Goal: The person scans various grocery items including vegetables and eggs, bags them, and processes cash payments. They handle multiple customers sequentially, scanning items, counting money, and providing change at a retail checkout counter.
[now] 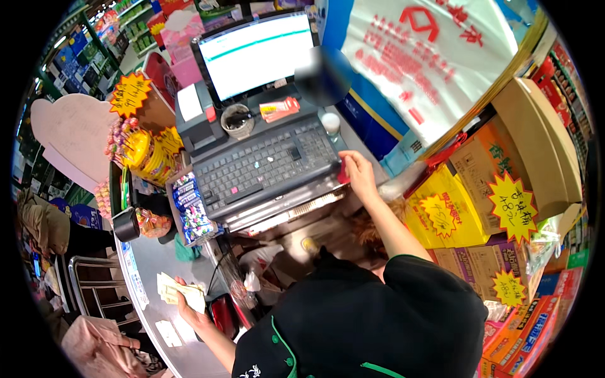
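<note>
My left hand (190,304) holds a loose bunch of pale banknotes (177,289) above the metal checkout counter (160,264). Below them a pale paper slip (168,333) lies flat. A glossy red and black object (224,315) sits close by the left wrist. My right hand (359,171) is curled on a small dark red object (343,172) at the right end of the black keyboard (269,163); the fingers cover part of it, so its kind is unclear. Beyond the keyboard stands a lit monitor (257,54). Several orange-red packets or slips (280,109) lie under the screen.
A box of blue-wrapped sweets (189,203), a yellow lollipop tub (146,151) and a receipt printer (196,115) crowd the left. Cartons (496,156) with price signs stack up on the right. Another person's pale sleeve (101,347) shows beyond the counter, near a metal rail (94,262).
</note>
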Demonstrator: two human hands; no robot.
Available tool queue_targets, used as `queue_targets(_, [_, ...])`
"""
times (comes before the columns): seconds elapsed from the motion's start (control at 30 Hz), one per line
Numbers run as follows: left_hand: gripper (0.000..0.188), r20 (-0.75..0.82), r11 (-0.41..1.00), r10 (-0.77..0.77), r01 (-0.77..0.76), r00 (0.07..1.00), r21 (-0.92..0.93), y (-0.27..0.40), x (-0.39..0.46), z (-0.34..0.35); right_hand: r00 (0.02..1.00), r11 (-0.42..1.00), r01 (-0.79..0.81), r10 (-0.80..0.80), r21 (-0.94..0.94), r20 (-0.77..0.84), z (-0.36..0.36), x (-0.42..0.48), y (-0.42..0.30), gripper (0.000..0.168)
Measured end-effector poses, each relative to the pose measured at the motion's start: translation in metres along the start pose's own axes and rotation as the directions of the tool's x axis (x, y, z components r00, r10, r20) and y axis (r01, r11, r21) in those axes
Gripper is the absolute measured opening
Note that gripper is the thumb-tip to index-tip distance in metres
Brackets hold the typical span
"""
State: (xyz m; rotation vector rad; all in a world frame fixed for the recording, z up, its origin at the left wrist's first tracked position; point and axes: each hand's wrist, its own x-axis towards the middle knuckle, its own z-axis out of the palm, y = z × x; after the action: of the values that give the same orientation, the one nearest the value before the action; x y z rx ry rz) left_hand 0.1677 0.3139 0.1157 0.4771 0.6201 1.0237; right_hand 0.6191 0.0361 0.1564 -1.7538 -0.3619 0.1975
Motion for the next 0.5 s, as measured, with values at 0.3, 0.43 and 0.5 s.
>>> queue_targets(0.3, [0.048, -0.037, 0.984, -0.060, 0.065, 0.998, 0.164, -0.001, 0.022, 0.013, 0.980, 0.855, 0.175, -0.197, -0.487, 0.005, 0.000, -0.004, 0.010, 0.028])
queue_targets(0.43, [0.047, -0.018, 0.987, -0.075, 0.077, 0.997, 0.142, -0.002, 0.023, 0.015, 0.962, 0.764, 0.245, -0.270, -0.596, 0.049, -0.003, 0.006, 0.015, 0.027])
queue_targets(0.5, [0.047, -0.025, 0.993, -0.060, 0.062, 0.998, 0.101, -0.002, 0.023, 0.013, 0.956, 0.736, 0.271, -0.281, -0.620, 0.084, -0.003, 0.014, 0.011, 0.027])
